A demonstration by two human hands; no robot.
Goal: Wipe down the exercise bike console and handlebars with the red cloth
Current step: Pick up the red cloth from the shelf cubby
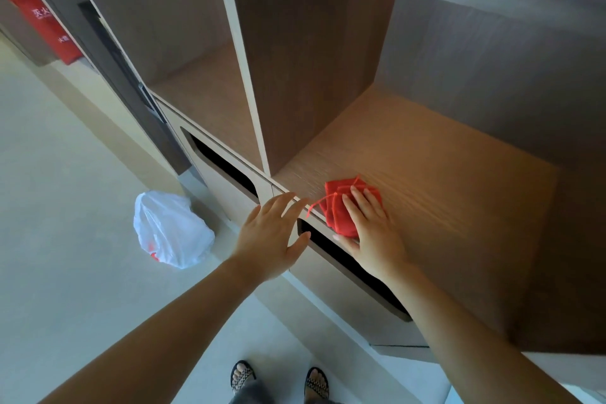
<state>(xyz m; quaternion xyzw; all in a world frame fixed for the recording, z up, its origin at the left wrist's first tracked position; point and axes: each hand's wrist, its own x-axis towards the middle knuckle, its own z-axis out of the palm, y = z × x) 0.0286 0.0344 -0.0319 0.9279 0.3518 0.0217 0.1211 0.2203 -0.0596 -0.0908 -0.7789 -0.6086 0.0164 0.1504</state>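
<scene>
– Now, item location: where is the red cloth (337, 210)?

– It lies bunched on the wooden shelf (442, 180), at the front edge of the right-hand compartment, just right of the upright divider panel (249, 75). A thin red thread (316, 203) trails from its left side past the shelf edge.

– State of the right hand (373, 229)?

– Palm down on the cloth. The fingers (360, 197) lie nearly straight across the top of the fabric and press on it. The thumb sits at the near edge of the cloth, by the shelf front. Whether the thumb pinches the fabric cannot be told.

– State of the left hand (269, 233)?

– Open, fingers spread and straight, holding nothing. It is raised in front of the shelf edge, just left of the cloth. The fingertips are near the thread; contact cannot be confirmed.

– What is below the shelf?

– Pale drawer fronts with dark cut-out grips (354, 262); one grip runs directly beneath the right hand.

– Surroundings?

– A white plastic bag (170, 229) stands on the pale floor (65, 207), against the base of the unit, well left of both hands. A red bag with white characters (42, 20) is at the upper left. The person's feet in dark strapped sandals (242, 374) appear at the bottom edge.
</scene>
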